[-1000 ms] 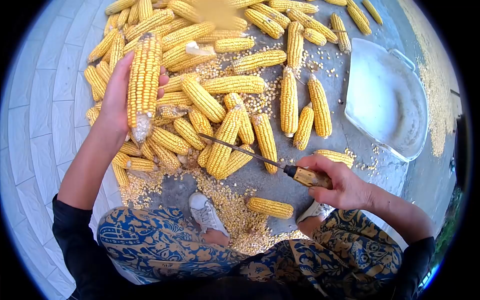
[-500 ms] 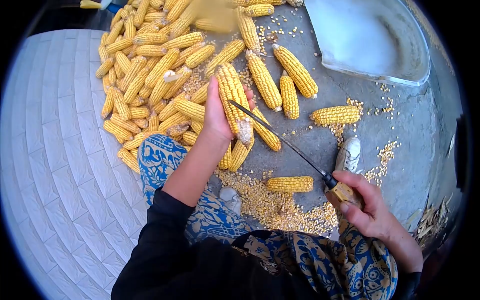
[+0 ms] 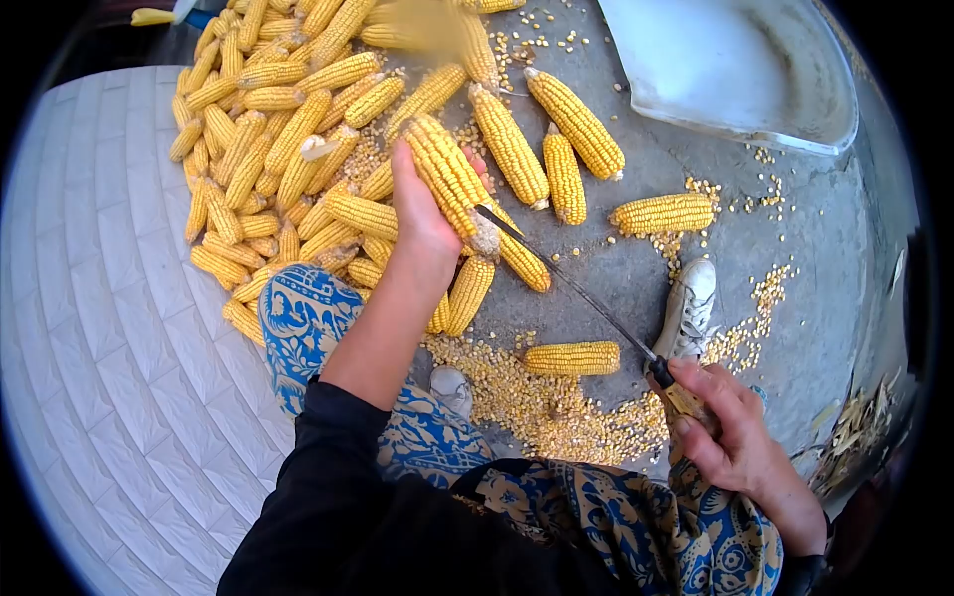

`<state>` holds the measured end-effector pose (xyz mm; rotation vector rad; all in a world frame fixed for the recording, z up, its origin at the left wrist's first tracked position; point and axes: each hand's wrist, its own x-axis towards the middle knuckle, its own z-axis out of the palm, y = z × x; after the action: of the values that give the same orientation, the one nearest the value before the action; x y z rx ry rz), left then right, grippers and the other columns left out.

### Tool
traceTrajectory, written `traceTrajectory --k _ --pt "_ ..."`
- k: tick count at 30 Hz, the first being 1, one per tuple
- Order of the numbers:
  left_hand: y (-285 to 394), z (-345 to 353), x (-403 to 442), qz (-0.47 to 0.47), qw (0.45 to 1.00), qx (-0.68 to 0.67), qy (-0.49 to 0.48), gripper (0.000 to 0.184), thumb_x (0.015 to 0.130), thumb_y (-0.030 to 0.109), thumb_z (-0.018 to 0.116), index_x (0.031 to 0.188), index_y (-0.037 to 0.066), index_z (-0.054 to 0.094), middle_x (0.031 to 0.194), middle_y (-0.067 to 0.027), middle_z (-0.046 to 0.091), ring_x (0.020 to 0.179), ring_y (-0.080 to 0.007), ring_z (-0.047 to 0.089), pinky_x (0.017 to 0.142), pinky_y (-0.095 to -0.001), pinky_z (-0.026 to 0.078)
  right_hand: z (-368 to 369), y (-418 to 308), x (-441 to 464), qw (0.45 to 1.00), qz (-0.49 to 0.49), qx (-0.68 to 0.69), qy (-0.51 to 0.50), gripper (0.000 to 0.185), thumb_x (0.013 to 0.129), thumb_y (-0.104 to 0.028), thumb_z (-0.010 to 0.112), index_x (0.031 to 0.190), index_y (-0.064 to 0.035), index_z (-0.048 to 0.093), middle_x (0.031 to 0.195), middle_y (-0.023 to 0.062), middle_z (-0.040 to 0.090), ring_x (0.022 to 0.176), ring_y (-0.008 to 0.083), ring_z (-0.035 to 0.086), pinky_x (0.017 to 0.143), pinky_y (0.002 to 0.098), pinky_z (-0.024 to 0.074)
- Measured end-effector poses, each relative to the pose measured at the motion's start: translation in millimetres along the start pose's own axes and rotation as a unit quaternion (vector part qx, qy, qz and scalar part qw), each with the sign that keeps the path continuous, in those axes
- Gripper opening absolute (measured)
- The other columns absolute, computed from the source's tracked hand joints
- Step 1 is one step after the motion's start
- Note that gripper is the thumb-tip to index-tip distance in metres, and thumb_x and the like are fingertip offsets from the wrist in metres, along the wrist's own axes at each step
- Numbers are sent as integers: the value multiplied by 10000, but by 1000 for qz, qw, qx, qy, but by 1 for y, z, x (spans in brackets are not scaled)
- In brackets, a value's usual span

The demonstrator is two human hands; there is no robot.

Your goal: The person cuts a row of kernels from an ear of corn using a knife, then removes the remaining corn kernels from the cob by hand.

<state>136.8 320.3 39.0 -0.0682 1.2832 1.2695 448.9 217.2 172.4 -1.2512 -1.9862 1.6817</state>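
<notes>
Right of the corn pile (image 3: 298, 129), near upper centre of the frame, holds one corn ear (image 3: 444, 174) in the left hand (image 3: 422, 214), wrapping fingers around it. At its lower end, seems to set the metal shaft (image 3: 596, 306) against kernels; cannot tell surely whether touching. At lower right, clenches the tool handle (image 3: 686, 402) with the right hand (image 3: 730, 437). Calls for a firm hold and careful pushing.
</notes>
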Motion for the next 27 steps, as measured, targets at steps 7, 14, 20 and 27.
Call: traceTrajectory --k 7,14,20,27 --pt "-6 -7 2 15 1000 13 23 560 922 519 210 985 37 491 828 -137 555 728 -256 555 624 -400 495 3 -7 15 997 19 -56 -43 550 709 12 572 1242 -37 447 879 171 547 684 320 589 593 367 491" --pt "3 -15 5 23 997 -6 77 589 910 540 232 975 22 503 825 -134 554 729 -260 551 613 -402 491 8 -9 21 996 12 -68 -48 553 718 0 568 1253 -40 433 887 173 545 691 323 590 604 376 498" --pt "3 -16 6 47 992 13 118 580 911 542 240 984 26 495 814 -136 555 695 -257 566 598 -388 496 18 -12 29 995 8 -80 -54 540 720 -12 572 1243 -22 439 865 156 534 672 306 546 559 366 481" --pt "2 -20 1 37 989 40 137 559 916 536 238 1015 49 493 814 -124 561 695 -251 582 617 -388 506 27 -26 39 958 -5 -267 -107 531 733 -21 569 1244 -10 425 877 139 533 713 282 524 586 333 464"
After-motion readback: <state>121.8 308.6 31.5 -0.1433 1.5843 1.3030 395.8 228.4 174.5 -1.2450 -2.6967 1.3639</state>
